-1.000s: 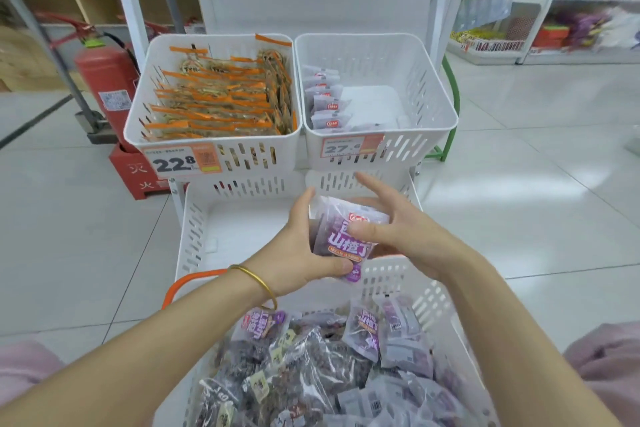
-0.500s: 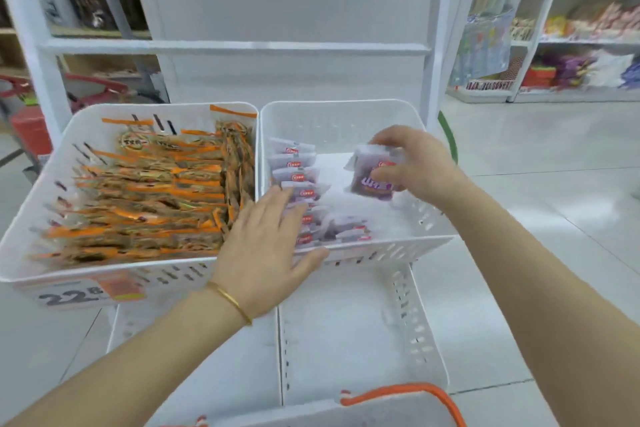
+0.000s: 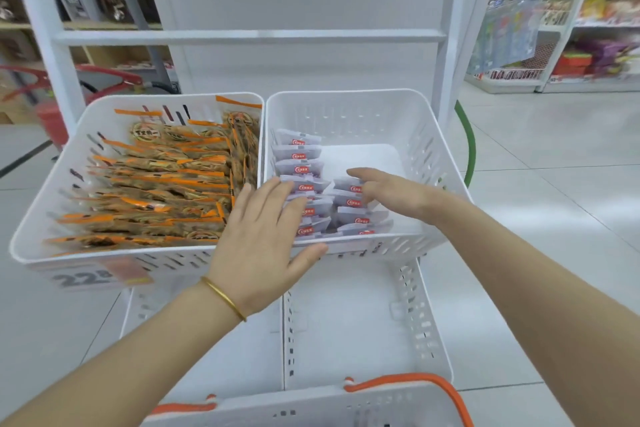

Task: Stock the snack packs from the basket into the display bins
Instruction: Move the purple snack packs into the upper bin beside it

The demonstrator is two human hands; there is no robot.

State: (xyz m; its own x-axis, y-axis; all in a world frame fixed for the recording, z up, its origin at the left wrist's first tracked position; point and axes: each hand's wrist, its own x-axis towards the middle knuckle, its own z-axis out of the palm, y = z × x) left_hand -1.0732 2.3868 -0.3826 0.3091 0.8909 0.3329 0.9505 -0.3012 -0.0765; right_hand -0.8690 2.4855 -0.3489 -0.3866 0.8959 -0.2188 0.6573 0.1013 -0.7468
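Left hand (image 3: 263,239) flat, open, on snack packs (image 3: 301,170) inside white bin (image 3: 346,92); right hand (image 3: 391,192) open, fingers pressing the next row. Price tag (image 3: 83,279) left of bin: "22.8". Red pack labels unreadable.

Bare floor is left in the right bin (image 3: 346,114) at its back and right side. Its left and front are filled by packs (image 3: 298,154); the neighbouring left bin (image 3: 104,123) is packed full.

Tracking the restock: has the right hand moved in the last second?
Yes: the right hand went from over the basket into the right bin, onto the packs.
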